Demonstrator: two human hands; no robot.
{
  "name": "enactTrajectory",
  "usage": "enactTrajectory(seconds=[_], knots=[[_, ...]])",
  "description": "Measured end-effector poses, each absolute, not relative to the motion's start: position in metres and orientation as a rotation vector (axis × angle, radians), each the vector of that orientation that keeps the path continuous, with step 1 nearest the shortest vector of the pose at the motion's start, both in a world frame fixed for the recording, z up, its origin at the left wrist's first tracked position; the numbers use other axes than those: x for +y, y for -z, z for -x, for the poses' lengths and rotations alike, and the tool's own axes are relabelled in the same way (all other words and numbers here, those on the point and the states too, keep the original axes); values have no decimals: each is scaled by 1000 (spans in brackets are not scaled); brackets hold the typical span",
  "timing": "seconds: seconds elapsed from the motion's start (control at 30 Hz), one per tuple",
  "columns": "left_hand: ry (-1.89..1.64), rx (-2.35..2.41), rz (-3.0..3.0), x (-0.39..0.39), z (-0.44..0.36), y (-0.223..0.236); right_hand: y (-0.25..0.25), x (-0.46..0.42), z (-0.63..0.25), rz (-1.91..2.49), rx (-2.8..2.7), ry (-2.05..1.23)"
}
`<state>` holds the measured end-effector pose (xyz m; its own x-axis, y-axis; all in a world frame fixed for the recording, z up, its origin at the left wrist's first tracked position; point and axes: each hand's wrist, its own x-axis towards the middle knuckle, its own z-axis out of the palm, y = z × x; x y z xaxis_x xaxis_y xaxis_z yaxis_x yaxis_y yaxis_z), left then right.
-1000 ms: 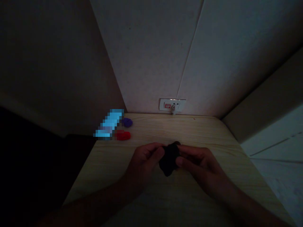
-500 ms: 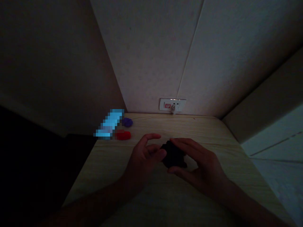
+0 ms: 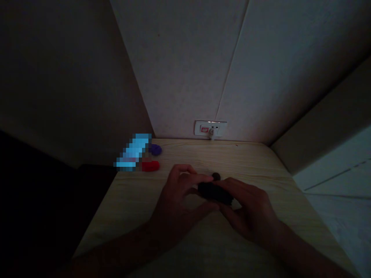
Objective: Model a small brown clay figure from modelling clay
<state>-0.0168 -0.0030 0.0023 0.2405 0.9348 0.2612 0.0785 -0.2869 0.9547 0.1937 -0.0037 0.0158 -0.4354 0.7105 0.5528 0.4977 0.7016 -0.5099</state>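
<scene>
In dim light a small black object (image 3: pixel 213 190), soft-looking and hard to make out, is held low over the light wooden table (image 3: pixel 255 162). My left hand (image 3: pixel 178 197) grips its left end with thumb and fingers. My right hand (image 3: pixel 246 210) closes on its right side. A small dark bit (image 3: pixel 216 176) shows just behind the hands; I cannot tell whether it belongs to the object.
A red item (image 3: pixel 150 166) and a purple item (image 3: pixel 155 149) lie at the table's far left next to a blurred blue patch (image 3: pixel 133 152). A wall socket (image 3: pixel 210 127) with a plug sits at the table's back edge. Walls close in behind and to the left.
The black object went from a bunched lump held up between both hands to a flatter, longer shape held lower. My left fingers, spread half a second ago, have closed on it.
</scene>
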Motion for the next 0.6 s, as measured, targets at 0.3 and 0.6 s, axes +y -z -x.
enactTrajectory(seconds=[0.3, 0.6], knots=[[-1147, 844, -1672, 8, 21, 1, -17, -8, -193, 997, -2116, -578], [-1176, 943, -1420, 1, 15, -14, -20, -15, -186, 1078, -1979, -442]])
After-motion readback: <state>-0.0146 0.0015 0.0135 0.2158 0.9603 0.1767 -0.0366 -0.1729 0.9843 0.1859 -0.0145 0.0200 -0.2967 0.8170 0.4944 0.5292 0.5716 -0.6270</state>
